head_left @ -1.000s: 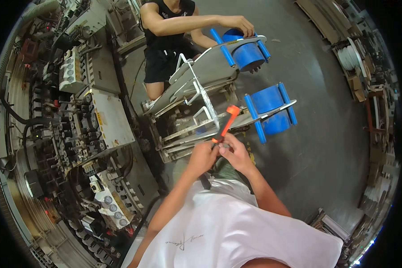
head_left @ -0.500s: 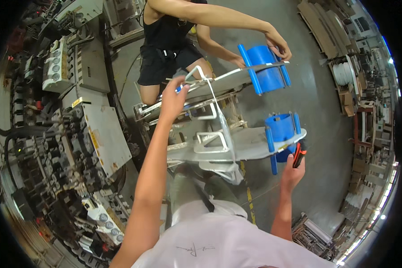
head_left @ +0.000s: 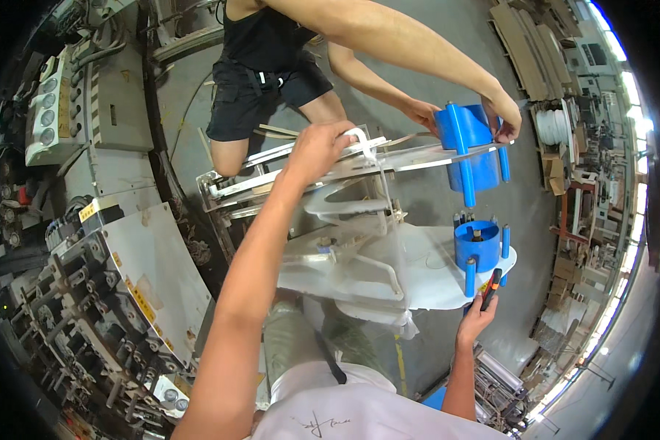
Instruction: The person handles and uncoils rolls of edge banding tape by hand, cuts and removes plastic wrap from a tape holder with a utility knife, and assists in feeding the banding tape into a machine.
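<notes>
My left hand (head_left: 317, 155) has its fingers curled on a white bent bar (head_left: 362, 144) by the far grey-white panel (head_left: 418, 158). Clear plastic film (head_left: 393, 246) hangs below that bar. In my right hand (head_left: 479, 314) is a black-and-orange hand tool (head_left: 493, 287), shaped like a utility knife and held upright. It is close to the right end of the near white panel (head_left: 433, 273). A blue cylinder with blue posts (head_left: 477, 246) stands on that end. Another person's hand (head_left: 500, 114) rests on the far blue cylinder (head_left: 474, 170).
Across from me a person in black shorts (head_left: 249, 103) kneels beside a metal frame (head_left: 220, 189). Machinery with a white cover (head_left: 158, 264) fills the left side. Stacked boards (head_left: 528, 51) and a white coil (head_left: 552, 128) lie along the right.
My left hand has moved right and closed on the white bar. Both panels and blue cylinders appear shifted right and lower. The tool stays in my right hand.
</notes>
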`<state>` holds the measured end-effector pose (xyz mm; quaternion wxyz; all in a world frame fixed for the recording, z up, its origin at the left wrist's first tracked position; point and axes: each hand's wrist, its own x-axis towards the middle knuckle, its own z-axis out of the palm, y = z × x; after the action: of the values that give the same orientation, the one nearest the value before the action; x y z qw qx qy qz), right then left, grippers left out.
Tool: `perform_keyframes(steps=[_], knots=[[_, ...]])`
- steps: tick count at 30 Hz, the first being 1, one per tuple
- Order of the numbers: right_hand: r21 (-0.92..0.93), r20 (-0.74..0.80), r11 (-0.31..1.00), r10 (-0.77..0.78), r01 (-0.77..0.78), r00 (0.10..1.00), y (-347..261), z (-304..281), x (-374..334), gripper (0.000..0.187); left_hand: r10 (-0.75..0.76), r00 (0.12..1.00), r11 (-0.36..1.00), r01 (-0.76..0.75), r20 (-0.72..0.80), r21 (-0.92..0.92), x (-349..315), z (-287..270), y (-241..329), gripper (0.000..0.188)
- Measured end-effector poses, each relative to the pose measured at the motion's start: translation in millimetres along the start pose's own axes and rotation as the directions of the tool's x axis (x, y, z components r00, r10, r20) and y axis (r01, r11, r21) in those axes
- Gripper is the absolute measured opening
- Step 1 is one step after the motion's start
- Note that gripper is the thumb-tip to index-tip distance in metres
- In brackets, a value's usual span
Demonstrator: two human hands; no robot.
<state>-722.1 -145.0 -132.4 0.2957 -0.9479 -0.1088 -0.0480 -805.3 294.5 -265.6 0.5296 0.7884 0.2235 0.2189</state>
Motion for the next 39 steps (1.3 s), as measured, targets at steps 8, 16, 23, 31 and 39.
perform_keyframes(steps=[8,16,23,31,39], knots=[[0.135,-0.122,0.989,-0.039,0.056,0.992,23,14,1,0.023,-0.004,0.999,1.0,0.004,0.046,0.005,4,-6,-2,0.017],[0.098,-0.139,0.994,-0.03,0.044,0.99,30,12,0,0.024,-0.103,0.994,0.995,0.103,0.028,-0.014,1,0,2,0.021],[0.044,-0.127,0.999,0.006,0.0,0.992,26,12,2,0.022,-0.18,0.983,0.983,0.178,-0.035,-0.051,-22,-6,-13,0.026],[0.015,-0.128,1.0,-0.01,0.012,0.992,23,12,0,0.012,-0.324,0.908,0.946,0.306,-0.265,-0.105,-93,24,4,0.021],[-0.168,-0.04,0.951,-0.27,0.26,0.962,-11,-11,-19,0.016,-0.516,0.845,0.822,0.443,-0.141,-0.357,-167,83,86,0.02]])
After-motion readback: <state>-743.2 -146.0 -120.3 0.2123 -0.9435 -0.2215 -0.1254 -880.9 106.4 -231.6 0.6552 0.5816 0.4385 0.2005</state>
